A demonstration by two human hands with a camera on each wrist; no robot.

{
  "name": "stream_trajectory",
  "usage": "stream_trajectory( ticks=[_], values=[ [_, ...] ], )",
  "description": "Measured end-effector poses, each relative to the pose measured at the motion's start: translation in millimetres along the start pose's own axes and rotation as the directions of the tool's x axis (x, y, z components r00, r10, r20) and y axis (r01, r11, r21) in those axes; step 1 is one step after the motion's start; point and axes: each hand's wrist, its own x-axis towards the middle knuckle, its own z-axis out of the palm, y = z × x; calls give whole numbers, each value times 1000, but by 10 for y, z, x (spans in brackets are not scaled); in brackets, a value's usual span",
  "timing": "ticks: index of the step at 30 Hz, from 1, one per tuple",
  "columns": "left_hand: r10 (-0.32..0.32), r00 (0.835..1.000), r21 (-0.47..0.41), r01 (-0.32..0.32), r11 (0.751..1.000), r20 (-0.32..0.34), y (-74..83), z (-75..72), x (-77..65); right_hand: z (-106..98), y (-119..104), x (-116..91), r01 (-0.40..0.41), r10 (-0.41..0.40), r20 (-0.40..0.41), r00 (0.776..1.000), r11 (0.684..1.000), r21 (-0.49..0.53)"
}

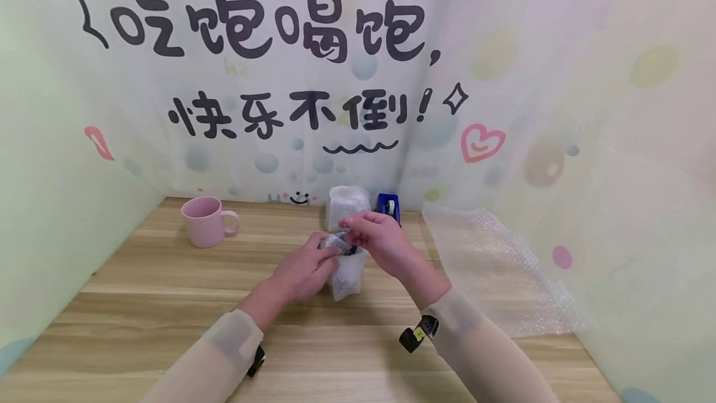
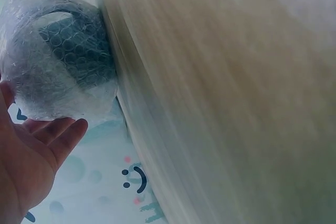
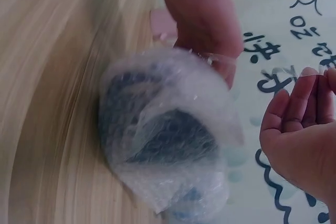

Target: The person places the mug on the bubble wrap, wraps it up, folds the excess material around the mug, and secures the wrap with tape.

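A dark object in bubble wrap, a rounded bundle (image 1: pixel 347 277), is on the wooden table in front of me. My left hand (image 1: pixel 304 267) holds it from the left, fingers and thumb against its side. Through the wrap, its dark body (image 2: pixel 79 45) shows in the left wrist view. My right hand (image 1: pixel 386 242) is raised just over the bundle's far end, fingertips together. Between those fingertips is a pinched strip of clear tape (image 3: pixel 294 71), which stretches toward the bundle and left hand in the right wrist view.
Behind the bundle stands a second bubble-wrapped bundle (image 1: pixel 345 201), with a blue tape dispenser (image 1: pixel 388 205) beside it. A pink mug (image 1: pixel 202 224) is at the back left. A loose bubble wrap sheet (image 1: pixel 498 272) covers the table's right side. A printed curtain (image 1: pixel 268 73) hangs behind.
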Motion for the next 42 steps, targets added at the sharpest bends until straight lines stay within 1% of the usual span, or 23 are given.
stream_trajectory(
  ticks=[3, 6, 11, 13, 15, 17, 19, 21, 23, 26, 32, 34, 38, 42],
  values=[
    [14, 1000, -6, -14, 1000, -6, -5, 15, -6, -40, 69, 87, -14, 14, -21, 1000, 1000, 9],
    [10, 1000, -11, -10, 1000, -2, -2, 27, -7, -73, 121, 157, -24, 25, -44, 999, 1000, 16],
    [-42, 999, -6, 42, 999, 21, 23, 25, 8, -102, 162, 249, -23, 24, -72, 997, 1000, 18],
    [-53, 998, 2, 53, 999, 26, 31, 20, 14, -109, 169, 279, -11, 11, -89, 996, 1000, -7],
    [-48, 999, 8, 48, 999, 23, 35, 16, 19, -124, 187, 311, 3, -12, -122, 992, 998, -70],
    [-40, 999, 18, 39, 999, 21, 33, 15, 20, -148, 220, 347, 12, -37, -162, 986, 987, -158],
    [-28, 999, 26, 28, 999, 17, 30, 17, 22, -172, 262, 381, 13, -62, -193, 979, 969, -248],
    [-18, 1000, 29, 18, 999, 8, 29, 17, 23, -197, 312, 416, 8, -75, -210, 975, 953, -303],
    [-6, 1000, 30, 6, 1000, -7, 29, 16, 27, -218, 365, 447, 3, -79, -215, 973, 943, -332],
    [-6, 1000, 28, 6, 1000, -19, 35, 5, 38, -250, 445, 491, -16, -66, -224, 972, 939, -345],
    [-21, 1000, 23, 21, 1000, -9, 29, -18, 74, -257, 542, 545, -31, -59, -233, 971, 931, -364],
    [-23, 1000, 14, 23, 1000, -12, 24, -21, 80, -246, 561, 558, -29, -68, -231, 971, 920, -391],
    [-30, 999, -4, 30, 1000, -11, 19, -26, 89, -233, 600, 569, -46, -65, -225, 972, 888, -458],
    [-34, 999, -10, 34, 999, -4, 19, -32, 95, -214, 612, 575, -112, -16, -241, 970, 853, -509]
  ],
)
